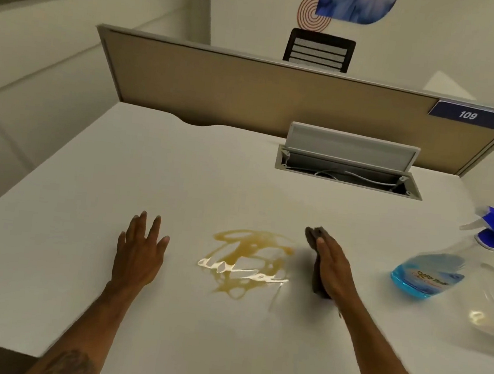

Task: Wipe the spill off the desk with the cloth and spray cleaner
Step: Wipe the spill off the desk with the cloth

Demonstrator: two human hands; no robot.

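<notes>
White and broad, the counter (155,177) is filling most of the frame, with a tan partition panel (249,95) running along its far edge in the upper half and a blue tag reading 109 (468,115) sitting at the panel's upper right. Behind the panel, a black chair back (319,50) is showing at the top centre. A cable hatch (349,162) is standing open in the counter at centre right, its lid tilted up and wires lying inside.

I am resting my left hand (138,250) flat on the counter at lower left of centre, fingers spread apart and holding nothing. My right hand (333,269) is lying to the right of centre, fingers straight and together, pressing down on the dark cloth (316,255), which is showing from under my fingertips and along the left edge of my palm.

Between my two hands, the spill (247,263) is sitting on the counter as a yellowish-brown puddle of looping streaks, glinting where light is catching it. The cloth is just beside its right edge; I cannot tell whether the two are touching.

At the right edge of the frame, the spray cleaner (444,271) is standing on the counter, well apart from my right hand: a clear bottle with blue liquid low inside and a blue and white trigger head on top.
</notes>
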